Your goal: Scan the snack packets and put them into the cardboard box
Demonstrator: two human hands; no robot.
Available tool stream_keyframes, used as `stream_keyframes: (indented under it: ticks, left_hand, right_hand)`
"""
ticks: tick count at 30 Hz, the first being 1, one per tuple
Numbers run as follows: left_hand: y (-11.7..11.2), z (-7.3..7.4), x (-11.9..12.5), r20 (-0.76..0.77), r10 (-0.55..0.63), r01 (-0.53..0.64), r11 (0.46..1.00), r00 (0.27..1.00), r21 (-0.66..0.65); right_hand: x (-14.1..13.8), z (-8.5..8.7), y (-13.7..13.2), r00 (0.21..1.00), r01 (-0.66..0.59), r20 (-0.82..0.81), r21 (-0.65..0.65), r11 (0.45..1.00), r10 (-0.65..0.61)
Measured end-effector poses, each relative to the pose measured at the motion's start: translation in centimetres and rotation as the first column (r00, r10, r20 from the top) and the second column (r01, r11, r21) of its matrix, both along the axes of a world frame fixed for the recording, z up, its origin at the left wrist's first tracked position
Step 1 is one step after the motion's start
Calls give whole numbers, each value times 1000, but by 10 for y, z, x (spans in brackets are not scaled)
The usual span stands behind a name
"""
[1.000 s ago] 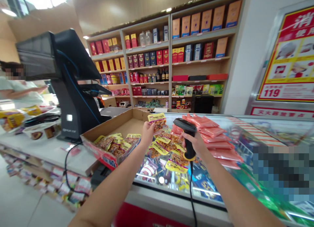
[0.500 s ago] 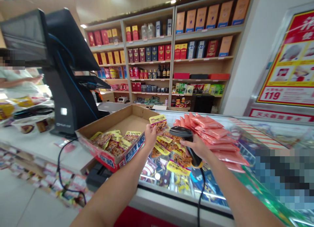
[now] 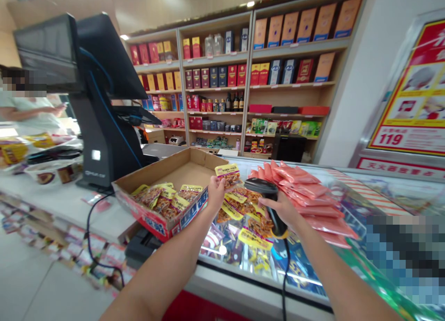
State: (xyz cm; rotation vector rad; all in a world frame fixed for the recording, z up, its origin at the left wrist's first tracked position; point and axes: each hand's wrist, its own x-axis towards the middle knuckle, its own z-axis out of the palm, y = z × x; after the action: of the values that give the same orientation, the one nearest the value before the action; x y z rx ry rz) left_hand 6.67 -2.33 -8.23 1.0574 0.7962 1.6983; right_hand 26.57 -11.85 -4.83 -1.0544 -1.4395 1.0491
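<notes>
Pinched in my left hand [image 3: 216,191] is a yellow-topped snack packet [image 3: 228,175], held up above the glass counter beside the box. My right hand [image 3: 280,207] is wrapped round the handle of a black barcode scanner [image 3: 262,186], whose head points left toward that packet. Below both hands, several more snack packets [image 3: 255,240] lie loose on the glass. To the left, an open cardboard box [image 3: 139,182] contains several packets of the same kind. A pile of flat orange-pink packets [image 3: 299,186] lies just right of the scanner.
The scanner's cable [image 3: 285,274] hangs over the counter's front edge. A black checkout terminal [image 3: 104,108] stands left of the box. Behind the counter are shelves [image 3: 250,89] of boxed goods and bottles. Another person [image 3: 31,110] stands at far left, holding a phone.
The whole scene has shifted slightly right as the head view turned a little left. Both hands keep their grip, and the packet and scanner stay nearly the same distance apart.
</notes>
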Motion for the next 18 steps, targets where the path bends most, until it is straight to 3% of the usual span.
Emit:
stream_keyframes:
  ticks: [3,8,11,13,15,18]
  left_hand:
    - [2,-3,1,11,-39,39,999,999,20]
    - [8,-11,0,-130,-85,85,996,988,-11]
    - [6,-14,-1,-351,38,-26,999,936,38]
    - [-2,-12,-1,-528,217,-169,976,821,139]
    - [-16,-3,0,-666,374,-264,927,645,265]
    - [-38,28,-1,-821,427,-174,904,380,390]
  right_hand:
    - [1,3,-3,999,30,-40,4,1000,-30]
    - [3,9,-5,944,122,-309,7,992,-114]
    - [3,12,-4,868,215,-466,39,976,-172]
    - [3,14,-3,827,250,-532,54,967,-184]
    - [1,15,-4,810,262,-556,56,963,-188]
    - [-1,15,-5,797,277,-571,56,959,-197]
